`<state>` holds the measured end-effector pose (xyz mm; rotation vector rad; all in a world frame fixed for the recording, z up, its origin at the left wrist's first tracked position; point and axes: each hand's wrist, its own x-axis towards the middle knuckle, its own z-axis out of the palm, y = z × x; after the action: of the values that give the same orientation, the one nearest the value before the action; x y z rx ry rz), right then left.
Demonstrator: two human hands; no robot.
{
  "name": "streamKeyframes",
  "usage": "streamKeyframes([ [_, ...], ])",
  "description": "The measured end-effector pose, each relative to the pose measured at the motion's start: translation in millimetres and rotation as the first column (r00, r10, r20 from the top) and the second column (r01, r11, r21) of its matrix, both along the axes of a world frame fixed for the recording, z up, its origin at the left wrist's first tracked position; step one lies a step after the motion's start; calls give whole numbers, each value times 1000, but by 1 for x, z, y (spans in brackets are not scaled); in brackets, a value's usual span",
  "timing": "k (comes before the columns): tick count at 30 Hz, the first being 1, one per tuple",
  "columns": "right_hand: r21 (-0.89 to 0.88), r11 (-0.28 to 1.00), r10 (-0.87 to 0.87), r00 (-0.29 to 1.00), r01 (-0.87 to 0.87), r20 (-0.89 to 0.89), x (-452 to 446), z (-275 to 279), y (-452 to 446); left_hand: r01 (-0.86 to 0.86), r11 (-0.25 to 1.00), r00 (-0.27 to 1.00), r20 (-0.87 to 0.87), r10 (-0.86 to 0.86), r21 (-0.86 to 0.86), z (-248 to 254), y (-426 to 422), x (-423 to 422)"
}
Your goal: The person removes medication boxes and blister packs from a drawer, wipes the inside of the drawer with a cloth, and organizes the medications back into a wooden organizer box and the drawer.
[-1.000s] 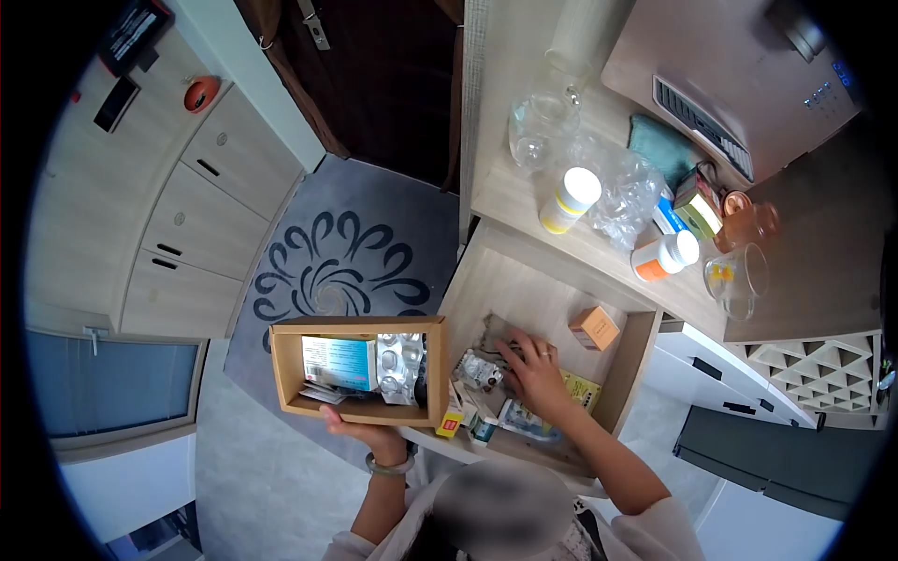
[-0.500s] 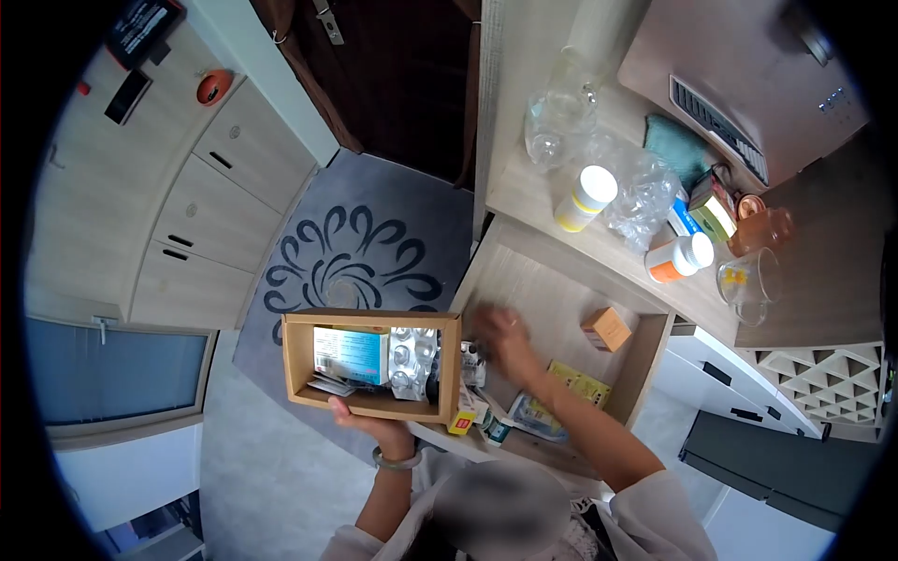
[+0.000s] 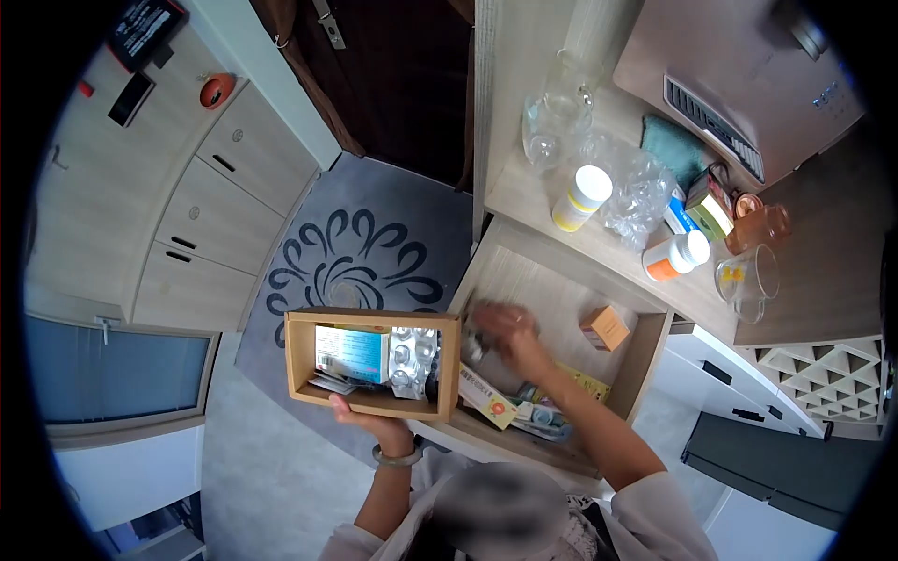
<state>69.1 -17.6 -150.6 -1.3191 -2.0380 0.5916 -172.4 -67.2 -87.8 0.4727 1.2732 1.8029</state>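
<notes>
My left hand (image 3: 379,425) grips the near side of an open cardboard box (image 3: 450,369), thumb against its wall, at the drawer's left end. Inside the box lie a blue and white medicine carton (image 3: 351,353) and silver blister packs (image 3: 412,360). Over the left part of the open drawer (image 3: 645,379) is my right hand (image 3: 510,332), its fingers smeared by motion; whether they hold anything cannot be made out. Below it in the drawer lie a cream and yellow carton (image 3: 488,397) and other small packs. A small orange carton (image 3: 605,329) stands farther right in the drawer.
On the counter above the drawer are two white pill bottles (image 3: 589,190) (image 3: 687,251), crumpled clear plastic (image 3: 636,201), a glass pitcher (image 3: 557,117), small cartons (image 3: 711,210) and a clear cup (image 3: 753,280). A patterned grey rug (image 3: 341,262) lies before a dark door (image 3: 393,84).
The cream and yellow carton now lies slanted across the drawer's near side, over other packs. My right hand has shifted slightly within the drawer. My left hand and the box stay almost still.
</notes>
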Motion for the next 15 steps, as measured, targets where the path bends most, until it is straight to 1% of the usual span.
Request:
streamKeyframes([
  [1,0,1000,1,1000,-1,1,-7,-1,-16,7,1000,1000,-6,-7,6,-3,-2,-2],
  [3,-95,970,214,971,-224,-108,-16,2,-38,-19,1000,1000,17,19,1,12,1,8],
  [4,-93,971,210,972,-220,-103,-13,6,-40,-45,999,998,39,45,-7,17,3,11],
  [6,-255,935,189,955,-246,-227,2,20,-41,-45,999,998,45,45,-3,16,2,11],
  [8,-136,991,-58,961,21,-271,23,39,-23,-54,999,998,45,54,-6,16,3,11],
  [9,-146,972,-209,965,186,-159,34,44,-11,-40,999,999,22,41,-7,16,2,11],
  [10,-138,927,-357,933,348,-46,42,46,-3,-25,1000,1000,-2,25,-10,16,1,10],
  [11,33,886,-464,884,463,54,45,18,0,-23,1000,1000,-6,23,-14,15,-1,8],
  [13,97,942,-336,906,322,259,45,5,-16,11,1000,999,-34,-11,-5,13,0,5],
  [15,-97,990,-95,991,105,98,31,10,-37,-7,1000,1000,-18,7,-12,12,1,7],
])
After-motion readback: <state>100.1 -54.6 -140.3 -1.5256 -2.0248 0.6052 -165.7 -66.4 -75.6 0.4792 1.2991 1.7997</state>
